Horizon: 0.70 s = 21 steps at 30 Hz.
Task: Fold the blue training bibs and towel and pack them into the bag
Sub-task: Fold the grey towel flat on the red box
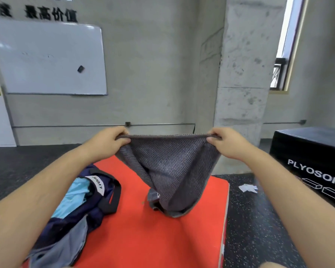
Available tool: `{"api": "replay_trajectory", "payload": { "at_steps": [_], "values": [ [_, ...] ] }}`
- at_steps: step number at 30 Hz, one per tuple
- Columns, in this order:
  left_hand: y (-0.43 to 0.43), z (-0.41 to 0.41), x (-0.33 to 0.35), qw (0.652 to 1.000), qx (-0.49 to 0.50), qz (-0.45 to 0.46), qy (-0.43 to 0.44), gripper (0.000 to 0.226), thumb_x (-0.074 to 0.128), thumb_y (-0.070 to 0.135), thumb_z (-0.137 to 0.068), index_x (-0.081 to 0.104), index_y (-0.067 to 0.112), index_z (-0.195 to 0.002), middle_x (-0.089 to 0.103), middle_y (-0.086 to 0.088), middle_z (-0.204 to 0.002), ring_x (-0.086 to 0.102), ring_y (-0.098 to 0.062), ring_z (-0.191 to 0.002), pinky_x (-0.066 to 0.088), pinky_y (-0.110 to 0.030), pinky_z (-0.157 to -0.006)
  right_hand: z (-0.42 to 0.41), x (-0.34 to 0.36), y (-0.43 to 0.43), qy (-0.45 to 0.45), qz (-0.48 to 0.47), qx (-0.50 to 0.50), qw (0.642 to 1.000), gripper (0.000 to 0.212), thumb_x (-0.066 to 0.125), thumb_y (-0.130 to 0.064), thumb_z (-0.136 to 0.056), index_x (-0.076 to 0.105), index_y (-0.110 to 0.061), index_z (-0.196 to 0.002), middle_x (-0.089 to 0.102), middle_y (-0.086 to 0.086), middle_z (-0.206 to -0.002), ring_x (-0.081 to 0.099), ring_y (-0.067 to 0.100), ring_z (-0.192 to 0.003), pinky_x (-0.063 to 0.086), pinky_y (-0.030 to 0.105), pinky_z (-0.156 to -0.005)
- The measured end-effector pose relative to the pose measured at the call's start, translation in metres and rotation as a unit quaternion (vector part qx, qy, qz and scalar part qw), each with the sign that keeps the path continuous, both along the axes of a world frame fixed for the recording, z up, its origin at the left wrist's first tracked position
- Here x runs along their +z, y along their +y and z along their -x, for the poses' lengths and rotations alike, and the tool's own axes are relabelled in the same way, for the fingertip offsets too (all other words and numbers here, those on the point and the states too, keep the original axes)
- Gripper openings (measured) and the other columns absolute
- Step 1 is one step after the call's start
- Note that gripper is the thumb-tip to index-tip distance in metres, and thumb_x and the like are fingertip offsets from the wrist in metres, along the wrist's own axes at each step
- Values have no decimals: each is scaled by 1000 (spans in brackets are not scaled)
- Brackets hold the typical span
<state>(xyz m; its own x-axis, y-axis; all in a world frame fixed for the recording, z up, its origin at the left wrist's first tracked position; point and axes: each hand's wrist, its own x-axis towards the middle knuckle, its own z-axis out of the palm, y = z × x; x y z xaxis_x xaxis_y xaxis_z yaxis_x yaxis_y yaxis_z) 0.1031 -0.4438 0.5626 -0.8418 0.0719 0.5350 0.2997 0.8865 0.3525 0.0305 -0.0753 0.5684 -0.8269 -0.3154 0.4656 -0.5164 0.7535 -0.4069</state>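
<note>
A grey ribbed towel (pixel 168 167) hangs in the air, stretched by its top edge between both hands. My left hand (pixel 108 144) pinches the left corner and my right hand (pixel 224 144) pinches the right corner. The towel's lower end sags down and touches the red mat (pixel 153 238). A dark navy bag (pixel 81 209) lies open on the mat at the left, under my left forearm. Light blue cloth, a bib (pixel 74 198), shows inside the bag's opening.
A black plyo box (pixel 309 157) stands on the floor at the right. A crumpled white scrap (pixel 248 188) lies on the dark speckled floor beside the mat. A whiteboard (pixel 50 59) and a concrete pillar (pixel 246 74) are at the back.
</note>
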Motion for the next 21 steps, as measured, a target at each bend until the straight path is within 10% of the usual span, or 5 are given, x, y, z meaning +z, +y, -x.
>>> {"api": "replay_trajectory", "payload": {
  "at_steps": [4,12,17,21],
  "values": [
    [-1,-34,10,976,-84,-127,-156,5,67,16,-92,70,12,-89,70,2,-79,58,-7,-71,47,-24,-72,-26,10,20,-175,76,118,975,20,63,-25,-97,69,-18,-80,55,-1,-71,45,11,-61,34,22,-56],
    [-35,-23,-4,793,-210,-238,-520,51,84,20,-74,64,-15,-106,68,-28,-98,71,-28,-80,59,-36,-74,2,-16,37,-486,45,230,842,51,83,-35,-73,64,5,-99,57,18,-92,51,24,-79,41,29,-65],
    [-24,31,-28,878,-88,-137,-451,28,66,16,-92,67,-10,-103,72,-22,-99,68,-23,-84,54,-33,-79,41,-26,7,-344,-98,79,931,11,65,-20,-96,68,-10,-96,56,-3,-61,40,7,-42,31,20,-47],
    [-11,103,-85,961,77,29,-265,22,66,28,-94,69,8,-86,66,-8,-81,62,-21,-82,40,-32,-71,101,-87,-30,-217,-119,-35,968,6,66,-18,-93,67,-21,-88,70,5,-71,66,11,-59,52,29,-63]
  ]
}}
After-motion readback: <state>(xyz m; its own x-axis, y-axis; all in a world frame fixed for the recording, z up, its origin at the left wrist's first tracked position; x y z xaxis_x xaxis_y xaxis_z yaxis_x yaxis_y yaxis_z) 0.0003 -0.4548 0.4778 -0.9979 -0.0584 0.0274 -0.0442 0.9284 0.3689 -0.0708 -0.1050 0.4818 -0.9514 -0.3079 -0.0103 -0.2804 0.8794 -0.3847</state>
